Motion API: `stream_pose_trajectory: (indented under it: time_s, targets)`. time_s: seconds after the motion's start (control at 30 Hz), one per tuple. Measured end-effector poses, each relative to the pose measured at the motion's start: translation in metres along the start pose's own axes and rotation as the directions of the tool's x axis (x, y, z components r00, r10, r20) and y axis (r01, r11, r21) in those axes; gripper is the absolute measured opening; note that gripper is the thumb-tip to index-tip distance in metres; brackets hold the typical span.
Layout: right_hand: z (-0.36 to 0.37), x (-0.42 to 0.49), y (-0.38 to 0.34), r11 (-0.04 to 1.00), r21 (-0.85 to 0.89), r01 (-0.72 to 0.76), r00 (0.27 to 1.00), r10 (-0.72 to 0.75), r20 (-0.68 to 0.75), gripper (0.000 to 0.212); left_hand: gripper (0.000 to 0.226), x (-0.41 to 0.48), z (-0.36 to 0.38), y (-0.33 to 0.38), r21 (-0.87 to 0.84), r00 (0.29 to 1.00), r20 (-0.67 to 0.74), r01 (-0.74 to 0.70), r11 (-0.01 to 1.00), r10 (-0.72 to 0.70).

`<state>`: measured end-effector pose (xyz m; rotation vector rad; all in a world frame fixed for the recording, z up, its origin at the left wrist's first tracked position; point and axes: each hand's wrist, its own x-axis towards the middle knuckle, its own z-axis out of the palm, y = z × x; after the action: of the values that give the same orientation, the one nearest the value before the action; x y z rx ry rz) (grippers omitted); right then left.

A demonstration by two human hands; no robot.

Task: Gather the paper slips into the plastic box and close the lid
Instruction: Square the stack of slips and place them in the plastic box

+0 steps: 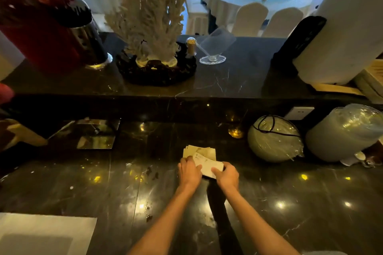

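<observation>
Pale paper slips (204,156) lie in a loose overlapping pile on the dark marble counter (290,203). My left hand (189,170) rests on the pile's left edge, fingers curled over the slips. My right hand (227,174) pinches the right end of a white printed slip (208,164) that lies tilted on top. Both hands hold the slips between them. A clear plastic box (96,133) with reflective sides stands at the left on the same counter, well apart from the hands.
Two plastic-wrapped stacks (274,137) (344,132) stand at the right. A raised ledge (238,80) carries a coral ornament (154,27), a clear stand (213,56), a dark canister (91,45) and a white machine (342,27). White paper (45,234) lies at the front left.
</observation>
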<state>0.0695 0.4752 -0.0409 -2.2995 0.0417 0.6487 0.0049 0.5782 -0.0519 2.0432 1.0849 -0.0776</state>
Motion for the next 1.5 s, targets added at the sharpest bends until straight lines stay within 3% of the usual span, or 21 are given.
stream_pose_trajectory:
  time_s: [0.3, 0.47, 0.67, 0.8, 0.87, 1.03, 1.1, 1.2, 1.3, 1.4, 1.5]
  targets:
    - [0.019, -0.001, 0.010, 0.994, 0.099, -0.036, 0.998, 0.041, -0.046, 0.059, 0.058, 0.000, 0.010, -0.015, -0.161, 0.996, -0.021, 0.088, 0.983, -0.092]
    - [0.014, 0.004, -0.004, 0.985, 0.169, 0.030, 1.000, -0.029, -0.007, 0.053, 0.053, 0.010, -0.006, -0.013, -0.141, 0.997, -0.061, 0.045, 0.989, -0.054]
    - [0.014, 0.039, -0.044, 0.997, 0.057, 0.048, 0.997, -0.052, 0.062, 0.045, 0.050, 0.044, -0.029, 0.008, -0.020, 0.985, 0.011, 0.172, 0.985, -0.171]
    - [0.024, 0.054, -0.039, 0.998, -0.043, 0.051, 0.994, -0.047, 0.095, 0.044, 0.051, 0.055, -0.020, 0.010, -0.105, 0.969, 0.052, 0.247, 0.963, -0.243]
    - [0.028, 0.058, -0.035, 0.995, -0.090, 0.053, 0.994, -0.043, 0.104, 0.048, 0.058, 0.062, -0.019, 0.008, -0.157, 0.958, 0.058, 0.288, 0.945, -0.282]
    - [0.026, 0.064, -0.037, 0.992, -0.121, 0.024, 0.988, -0.005, 0.152, 0.062, 0.103, 0.085, -0.025, -0.002, -0.275, 0.909, 0.200, 0.409, 0.870, -0.364]
    - [0.022, 0.069, -0.038, 0.998, -0.062, -0.011, 0.982, 0.022, 0.188, 0.063, 0.098, 0.089, -0.026, -0.004, -0.252, 0.897, 0.247, 0.424, 0.870, -0.366]
    - [0.010, 0.069, -0.036, 0.995, 0.073, -0.066, 0.965, 0.045, 0.259, 0.061, 0.072, 0.090, -0.022, -0.008, -0.208, 0.914, 0.276, 0.359, 0.910, -0.298]
    - [0.001, 0.063, -0.024, 0.989, 0.145, -0.035, 0.950, -0.012, 0.314, 0.056, 0.064, 0.079, -0.015, -0.014, -0.270, 0.963, 0.235, 0.192, 0.943, -0.129]
    - [0.003, 0.054, -0.006, 0.979, 0.166, 0.121, 0.974, -0.149, 0.171, 0.058, 0.049, 0.057, -0.007, -0.018, -0.398, 0.993, 0.081, -0.043, 0.917, 0.082]
    - [0.018, 0.036, 0.010, 0.923, 0.286, 0.258, 0.960, -0.279, 0.035, 0.053, 0.050, 0.038, 0.005, -0.023, -0.440, 0.983, -0.032, -0.175, 0.881, 0.180]
